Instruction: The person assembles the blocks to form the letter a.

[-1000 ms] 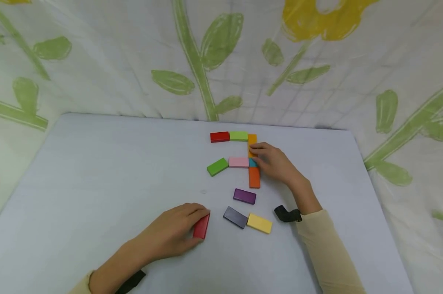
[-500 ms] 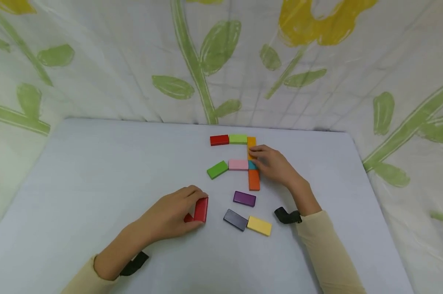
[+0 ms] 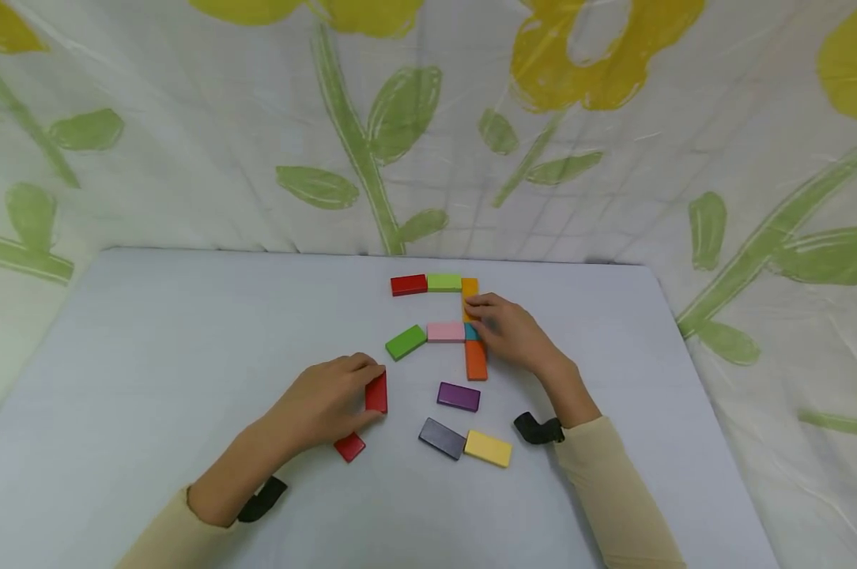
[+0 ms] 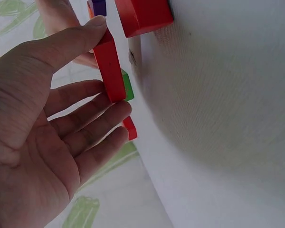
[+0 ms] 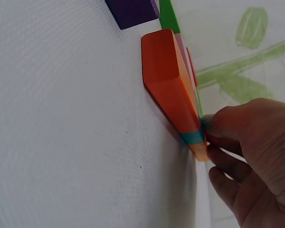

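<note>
Red glossy rectangular block (image 3: 375,393), about midway between the left and right edges of the white-topped table (image 3: 151,356): pinched lengthwise by the left hand (image 3: 322,403), thumb at near end, fingertips at far end, spread by its length. Contact with tabletop: cannot tell.

Near to far. Second red block (image 3: 349,446) lies partly below that hand. To its right, yellow block (image 3: 488,448) and dark grey block (image 3: 442,438), ends touching. Purple block (image 3: 459,397) just beyond, apart.

Then a column running toward the far edge: orange-red block (image 3: 476,362), turquoise block (image 3: 472,332), orange block (image 3: 470,287). Right hand (image 3: 510,336), fingers bent, thumb at turquoise, fingertips at orange; whether it grips either, cannot tell. Pink block (image 3: 446,333) abuts turquoise on the left; green block (image 3: 405,342) meets pink's left end, angled.

Near the far edge: lime block (image 3: 444,283) against orange, dark red block (image 3: 409,285) against lime's left end.
</note>
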